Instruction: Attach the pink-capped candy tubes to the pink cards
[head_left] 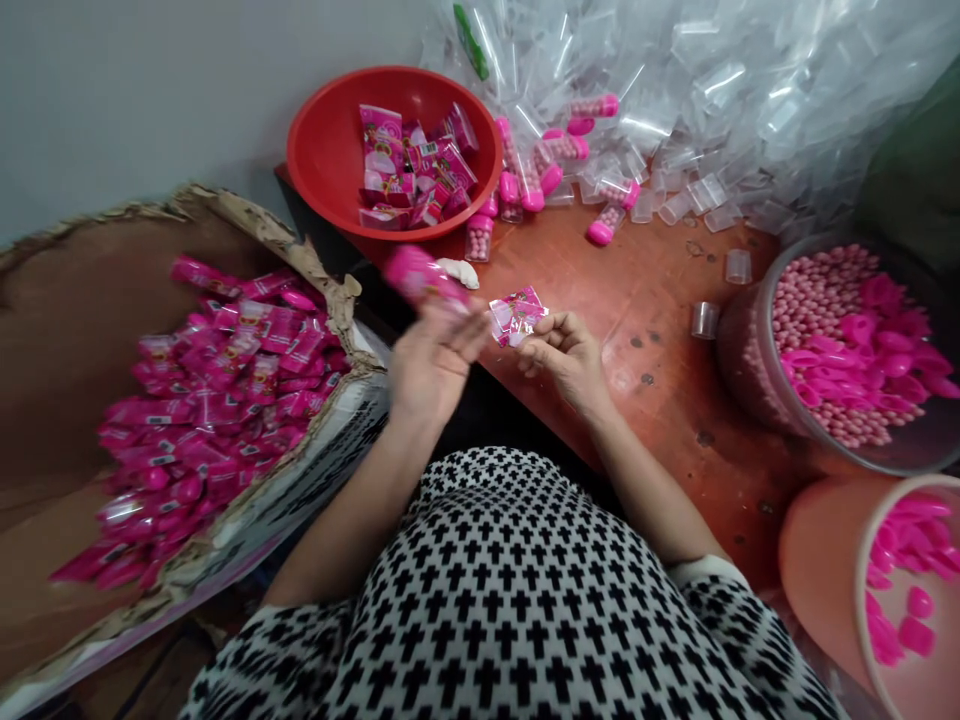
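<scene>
My left hand (435,355) is raised near the table's left edge, blurred by motion. A smeared pink packet (424,277) lies against its fingertips. To the right, my right hand (566,355) pinches a small pink printed wrapper (519,316) between thumb and fingers, just above the orange table (637,330). Behind the hands, similar pink wrappers (439,175) lie in a red bowl (315,165). At the left, many filled pink packets (225,400) are heaped in a torn cardboard box (60,300).
Clear plastic tubes (720,90) are piled along the back, with several pink-capped tubes of beads (551,150) in front. A tub (757,370) of pink beads and pink pieces stands at the right. Nearer, a peach bucket (825,540) holds pink parts. A white lump (459,272) lies beyond my left hand.
</scene>
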